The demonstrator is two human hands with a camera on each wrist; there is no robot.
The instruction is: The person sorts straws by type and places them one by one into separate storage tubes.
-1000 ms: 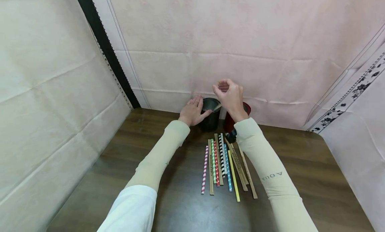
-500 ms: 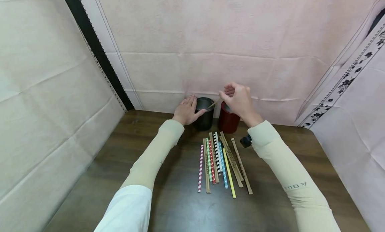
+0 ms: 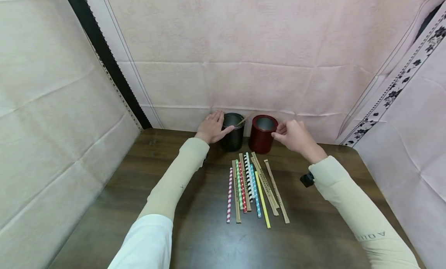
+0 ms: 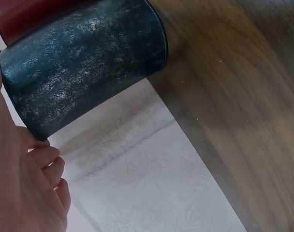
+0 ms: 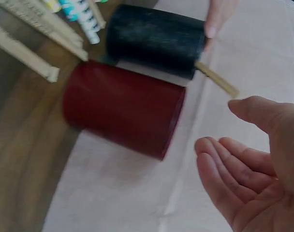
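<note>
My left hand (image 3: 210, 127) rests against the rim of a dark cup (image 3: 232, 140), its fingers straight along the side and the thumb over the near edge. One light-brown flat stick (image 3: 245, 119) leans in that cup, its end sticking out over the rim; the right wrist view shows it too. To the right stands a red cup (image 3: 260, 140), upright, with no content seen inside. Beside this red cup hovers my right hand (image 3: 296, 137), holding nothing, thumb and fingers apart and loosely curled in the right wrist view.
In front of the cups, a row of paper straws lies on the wooden table (image 3: 188, 230): a pink-striped straw (image 3: 229, 195), a yellow straw (image 3: 262, 199) and several others. Brown paper-wrapped sticks (image 3: 276, 191) lie among them. A cloth wall (image 3: 181, 83) rises right behind the cups.
My right hand has moved right and down, from above the dark cup to beside the red cup, parting from the brown stick. My left hand stays at the dark cup.
</note>
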